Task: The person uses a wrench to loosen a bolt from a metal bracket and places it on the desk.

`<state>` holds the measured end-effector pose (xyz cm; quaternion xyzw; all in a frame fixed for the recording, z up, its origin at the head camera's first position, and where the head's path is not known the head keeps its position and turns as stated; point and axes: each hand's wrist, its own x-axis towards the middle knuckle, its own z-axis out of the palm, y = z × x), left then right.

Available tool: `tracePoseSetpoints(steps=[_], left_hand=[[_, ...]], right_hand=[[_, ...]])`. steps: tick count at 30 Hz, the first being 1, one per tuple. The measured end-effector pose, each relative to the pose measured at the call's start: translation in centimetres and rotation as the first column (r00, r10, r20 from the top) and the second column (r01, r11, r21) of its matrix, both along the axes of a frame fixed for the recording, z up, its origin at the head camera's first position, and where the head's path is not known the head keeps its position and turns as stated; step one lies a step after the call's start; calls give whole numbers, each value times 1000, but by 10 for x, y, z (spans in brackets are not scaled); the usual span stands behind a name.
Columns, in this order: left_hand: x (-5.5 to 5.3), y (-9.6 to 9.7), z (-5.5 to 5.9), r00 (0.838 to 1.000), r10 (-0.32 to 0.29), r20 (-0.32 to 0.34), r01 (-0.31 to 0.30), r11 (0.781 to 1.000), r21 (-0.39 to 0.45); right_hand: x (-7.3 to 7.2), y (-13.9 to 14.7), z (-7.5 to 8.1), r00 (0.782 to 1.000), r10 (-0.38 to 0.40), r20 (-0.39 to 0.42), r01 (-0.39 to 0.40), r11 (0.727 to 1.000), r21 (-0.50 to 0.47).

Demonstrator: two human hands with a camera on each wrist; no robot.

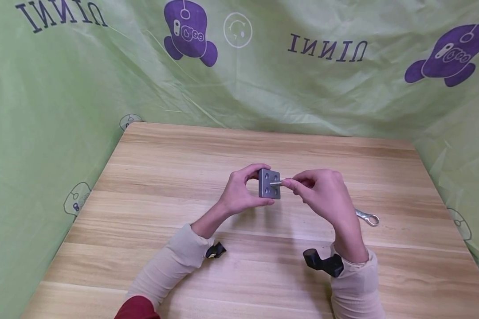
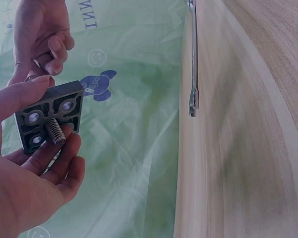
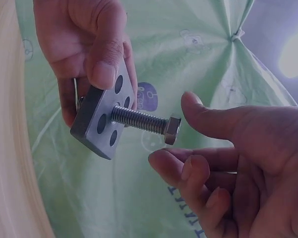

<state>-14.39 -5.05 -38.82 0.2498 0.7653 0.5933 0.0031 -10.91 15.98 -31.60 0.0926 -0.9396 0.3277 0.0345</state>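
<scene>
My left hand (image 1: 241,188) holds a square dark grey plate (image 1: 264,191) by its edges, raised over the table. Round holes sit near the plate's corners. A silver hex bolt (image 3: 141,120) passes through its centre, with the head and a long threaded stretch standing out on one side. In the left wrist view, the bolt's threaded end (image 2: 55,132) pokes out of the ribbed back side. The right hand (image 3: 238,153) is beside the bolt head, thumb above and index finger below, with a gap showing around the head in the right wrist view.
A silver wrench (image 1: 368,217) lies on the wooden table (image 1: 163,177) right of the right forearm, its ring end showing. Green printed cloth (image 1: 263,97) encloses the table at the back and sides. Black mounts (image 1: 323,262) sit at both wrists.
</scene>
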Motion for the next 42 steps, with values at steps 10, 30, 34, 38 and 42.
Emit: tracePoseSetpoints(steps=[10,30,34,38,42], left_hand=[[1,0,0,1000,-2,2,2,1000,-1],[0,1,0,1000,-3,-7,3,1000,1],[0,1,0,1000,-6,-6,6,1000,-3],[0,1,-1,1000,-5,-7,5,1000,-4],[1,1,-1,1000,-5,-5,5,1000,-3]], right_hand=[[0,-2,-1,998,43,-39,-43,999,-17],[-1,2,-8,923,217,-317,-236,972,-23],[0,3,-5,965,179,-192,-191,980,-47],[0,3,0,994,79,-74,-83,995,-53],[0,1,2,1000,24,8,-24,1000,-7]])
